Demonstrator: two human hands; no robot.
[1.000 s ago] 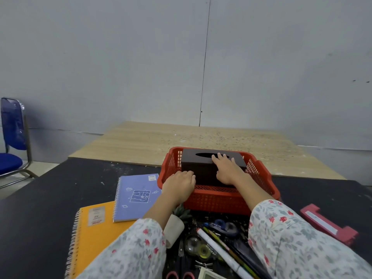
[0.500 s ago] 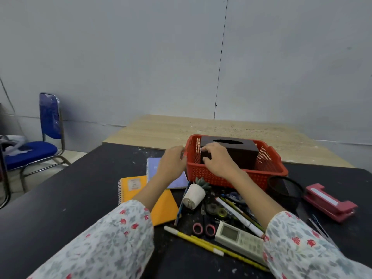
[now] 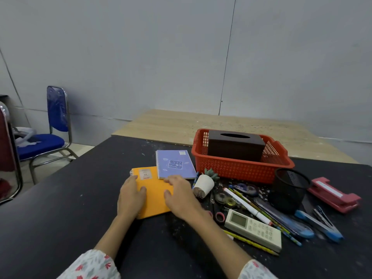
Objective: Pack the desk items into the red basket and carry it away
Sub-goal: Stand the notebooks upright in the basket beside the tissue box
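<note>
The red basket (image 3: 241, 170) stands on the black desk (image 3: 80, 208) with a dark brown tissue box (image 3: 235, 147) inside it. An orange spiral notebook (image 3: 155, 200) lies flat in front of me, and a purple notebook (image 3: 175, 164) lies just beyond it. My left hand (image 3: 130, 196) holds the orange notebook's left edge with the thumb on the cover. At the right edge, my right hand (image 3: 178, 197) grips the same notebook, thumb on top. Both hands are well left of the basket.
Right of my hands lie a tipped white plant pot (image 3: 203, 185), tape rolls (image 3: 227, 199), scissors (image 3: 219, 215), a remote (image 3: 253, 230), several pens and pencils (image 3: 261, 211), a black mesh cup (image 3: 289, 190) and a pink stapler (image 3: 332, 194). A blue chair (image 3: 46, 137) stands at the left.
Both hands left the basket and tissue box and moved back and left onto the orange notebook. My view has pulled back and turned left.
</note>
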